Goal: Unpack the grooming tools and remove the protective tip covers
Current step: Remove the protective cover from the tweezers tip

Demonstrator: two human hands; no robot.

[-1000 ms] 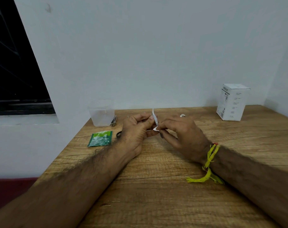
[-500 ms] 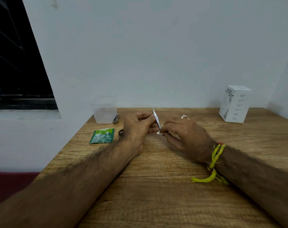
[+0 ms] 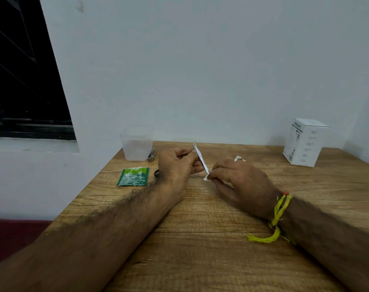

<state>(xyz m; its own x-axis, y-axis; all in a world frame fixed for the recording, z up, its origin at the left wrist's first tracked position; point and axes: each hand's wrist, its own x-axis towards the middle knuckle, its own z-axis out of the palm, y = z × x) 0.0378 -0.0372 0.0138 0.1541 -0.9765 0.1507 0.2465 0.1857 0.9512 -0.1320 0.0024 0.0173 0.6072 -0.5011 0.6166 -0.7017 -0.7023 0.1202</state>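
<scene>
Gripping the slim metal tool (image 3: 201, 160) mid-shaft, the left hand (image 3: 176, 167) tilts it toward 11 o'clock above the table (image 3: 200, 249). The right hand (image 3: 240, 182) pinches the white tip cover (image 3: 206, 178) at its lower end.

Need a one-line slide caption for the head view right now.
Left hand holds a slim metal tool while the right hand pinches the white tip cover at its lower end, over a wooden table.

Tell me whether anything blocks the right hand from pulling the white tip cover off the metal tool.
Nothing visible does. The right hand already pinches the cover at the tool's lower end, while the left hand holds the tool. The table toward the person lies bare.
</scene>
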